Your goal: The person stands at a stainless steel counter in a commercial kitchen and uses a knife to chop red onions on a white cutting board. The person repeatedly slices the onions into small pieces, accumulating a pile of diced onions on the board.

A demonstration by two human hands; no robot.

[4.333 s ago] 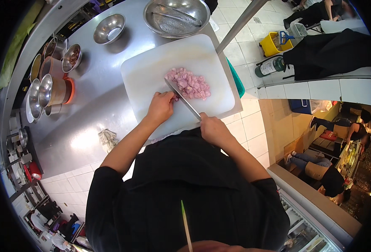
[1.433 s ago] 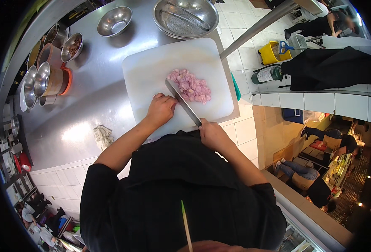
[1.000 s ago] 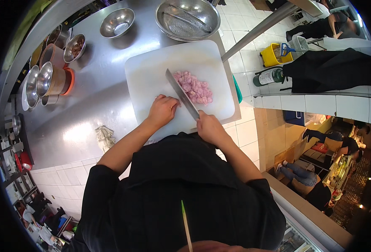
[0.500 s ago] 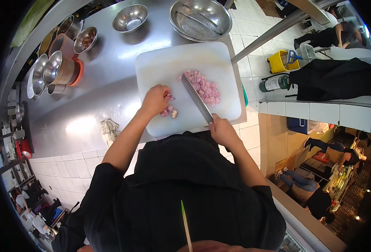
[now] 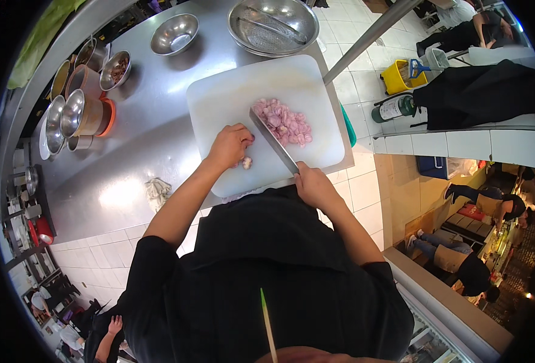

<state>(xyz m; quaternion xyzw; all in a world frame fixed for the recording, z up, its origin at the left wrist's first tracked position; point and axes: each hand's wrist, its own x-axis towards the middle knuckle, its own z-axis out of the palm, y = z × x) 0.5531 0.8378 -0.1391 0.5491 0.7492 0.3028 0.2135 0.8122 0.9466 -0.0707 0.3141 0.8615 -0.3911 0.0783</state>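
One knife (image 5: 273, 141), just beside the sliced shallots (image 5: 287, 125), is gripped in your right hand (image 5: 315, 186). Your left hand (image 5: 228, 147) pinches a purple shallot piece (image 5: 252, 138).

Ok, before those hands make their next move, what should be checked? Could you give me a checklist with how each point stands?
1. Knife held by its handle: ok, in the right hand.
2. Left hand apart from the blade: ok, a gap shows between them.
3. Left hand's grip: cannot tell, the fingers hide most of what they touch.
4. Pinkish slices kept on the cutting board: ok, heaped to the blade's right.
5. Pale piece under the fingers: not ok, it lies loose beside the left hand.
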